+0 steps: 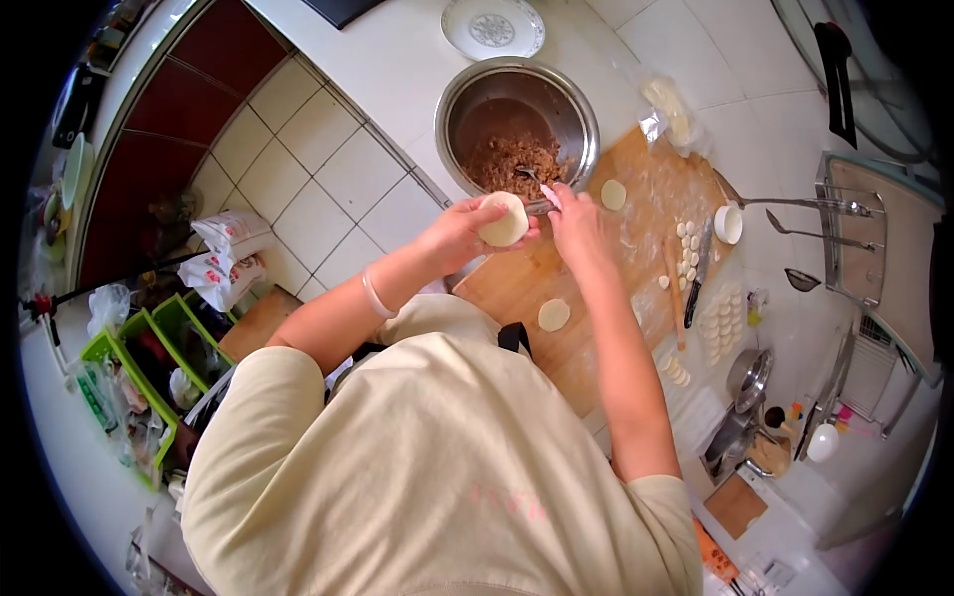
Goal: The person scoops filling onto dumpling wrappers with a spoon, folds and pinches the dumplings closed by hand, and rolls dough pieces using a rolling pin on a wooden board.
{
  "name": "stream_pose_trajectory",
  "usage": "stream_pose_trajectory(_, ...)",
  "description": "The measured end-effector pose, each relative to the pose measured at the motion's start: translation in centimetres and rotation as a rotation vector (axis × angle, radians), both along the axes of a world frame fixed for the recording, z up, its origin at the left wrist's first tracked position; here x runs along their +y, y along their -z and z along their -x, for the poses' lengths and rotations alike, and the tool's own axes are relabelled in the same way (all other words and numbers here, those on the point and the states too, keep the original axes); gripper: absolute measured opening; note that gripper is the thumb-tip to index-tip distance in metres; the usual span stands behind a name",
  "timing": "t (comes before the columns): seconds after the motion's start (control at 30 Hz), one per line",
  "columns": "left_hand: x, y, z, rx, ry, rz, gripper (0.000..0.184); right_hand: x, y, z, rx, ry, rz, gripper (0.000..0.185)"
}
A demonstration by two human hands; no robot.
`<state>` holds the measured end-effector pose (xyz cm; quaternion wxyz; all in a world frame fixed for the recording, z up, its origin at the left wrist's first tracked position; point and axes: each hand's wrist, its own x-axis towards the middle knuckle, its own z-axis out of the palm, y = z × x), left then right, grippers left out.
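Note:
A round dumpling wrapper (504,221) lies in my left hand (465,230), the thumb on its edge and the fingers beneath it. My right hand (578,228) grips the pale handle of a spoon (542,186), whose metal end reaches into the meat filling (512,161). That filling sits in the steel bowl (586,114), just beyond both hands. Two more wrappers rest on the floured wooden board: one wrapper (613,195) right of the bowl, another wrapper (554,315) nearer my body.
On the board's right side are small dough pieces (686,248), a rolling pin (674,298) and a knife (699,278). Beside them stand a small white cup (728,224) and rows of shaped dumplings (722,323). A patterned plate (492,28) is behind the bowl.

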<state>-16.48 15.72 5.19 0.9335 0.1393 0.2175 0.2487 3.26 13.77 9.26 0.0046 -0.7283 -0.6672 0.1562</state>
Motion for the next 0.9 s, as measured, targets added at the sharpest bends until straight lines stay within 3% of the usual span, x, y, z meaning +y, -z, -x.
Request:
stream_pose_trajectory(0.17,2.2,-1.0,1.5,0.179,-0.174,-0.079,0.039,2.5,2.3,-0.4,-0.100,-0.103,0.046,0.029)
stream_pose_trajectory(0.27,3.2,-0.7,1.8,0.225,-0.233,-0.073,0.041,3.8,0.9,-2.8,-0.028,-0.217,-0.058,0.030)
stream_pose_trajectory(0.4,3.7,-0.1,1.6,0.227,-0.275,0.017,0.042,5.5,-0.1,-4.9,0.079,-0.156,-0.172,0.031)
stream_pose_trajectory(0.9,5.4,0.5,1.1,0.216,-0.292,0.061,0.043,4.5,-2.6,-4.7,0.318,-0.203,0.124,0.021)
